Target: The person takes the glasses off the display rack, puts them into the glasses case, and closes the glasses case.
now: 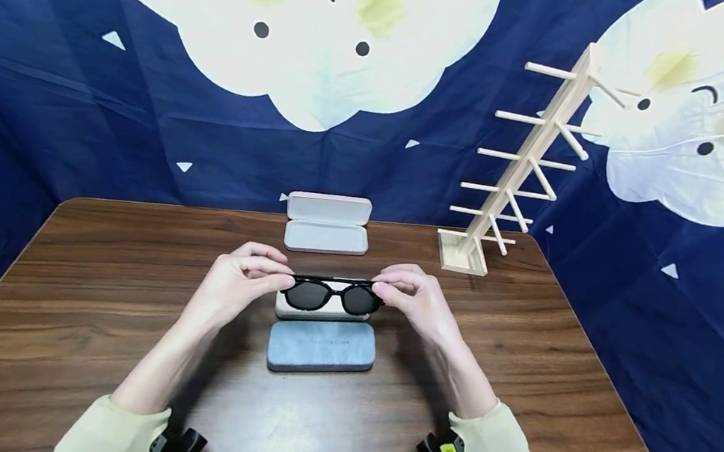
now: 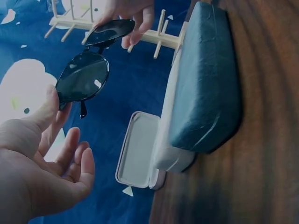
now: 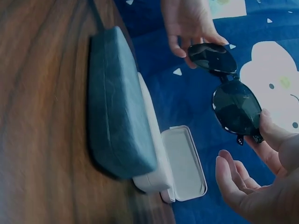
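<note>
Black sunglasses with dark lenses (image 1: 309, 296) are held up between both hands, lenses toward the head camera. My left hand (image 1: 240, 279) pinches one outer corner of the frame between thumb and fingers. The opposite corner is pinched by my right hand (image 1: 417, 301). In the wrist views the sunglasses (image 2: 83, 77) are raised off the table. Below them lies a closed white case (image 1: 317, 312), partly hidden behind the lenses. Nearer to me is a closed blue glasses case (image 1: 322, 347). Farther back an open case with a pale lining (image 1: 327, 237) stands with its lid up.
A wooden rack with several pegs (image 1: 519, 162) stands at the table's back right. The brown wooden table (image 1: 90, 283) ends against a dark blue cloth (image 1: 143, 131) printed with white clouds. Black wrist cameras are strapped by both sleeves (image 1: 120, 430).
</note>
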The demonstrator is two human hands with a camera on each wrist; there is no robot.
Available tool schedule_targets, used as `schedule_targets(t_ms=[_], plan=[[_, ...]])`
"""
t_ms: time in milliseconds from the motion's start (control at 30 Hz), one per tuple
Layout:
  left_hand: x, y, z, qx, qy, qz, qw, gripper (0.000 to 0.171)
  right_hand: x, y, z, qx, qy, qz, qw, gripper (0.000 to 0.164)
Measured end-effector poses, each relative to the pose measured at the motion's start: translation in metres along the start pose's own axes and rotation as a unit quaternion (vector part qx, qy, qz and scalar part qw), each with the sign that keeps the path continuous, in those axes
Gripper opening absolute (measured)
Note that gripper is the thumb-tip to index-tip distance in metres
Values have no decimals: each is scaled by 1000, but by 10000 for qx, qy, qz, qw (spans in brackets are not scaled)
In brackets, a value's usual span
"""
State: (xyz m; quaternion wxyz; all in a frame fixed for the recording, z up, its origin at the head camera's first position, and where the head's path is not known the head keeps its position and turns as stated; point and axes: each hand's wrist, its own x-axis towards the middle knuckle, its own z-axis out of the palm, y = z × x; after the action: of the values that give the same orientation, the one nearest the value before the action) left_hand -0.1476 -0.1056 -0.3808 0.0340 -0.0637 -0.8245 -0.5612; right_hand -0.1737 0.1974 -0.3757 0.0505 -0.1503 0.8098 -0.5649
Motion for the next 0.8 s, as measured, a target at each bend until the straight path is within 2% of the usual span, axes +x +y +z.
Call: schedule_targets(t_ms=[167, 400, 567, 800], plan=[[19, 3, -7, 127, -144, -178, 9997, 28, 18, -2, -3, 158, 70, 258, 9995, 23], [46, 0, -14, 120, -283, -730, 9969, 43, 49, 1, -5, 390, 89, 789, 9961, 28], [65, -4, -18, 78, -358, -846, 9957, 45, 71, 3, -8, 405, -180, 927, 9947, 32], [88, -16, -23, 262, -413, -787, 9957, 43, 99, 8, -7, 615, -582, 1095, 9904, 32]])
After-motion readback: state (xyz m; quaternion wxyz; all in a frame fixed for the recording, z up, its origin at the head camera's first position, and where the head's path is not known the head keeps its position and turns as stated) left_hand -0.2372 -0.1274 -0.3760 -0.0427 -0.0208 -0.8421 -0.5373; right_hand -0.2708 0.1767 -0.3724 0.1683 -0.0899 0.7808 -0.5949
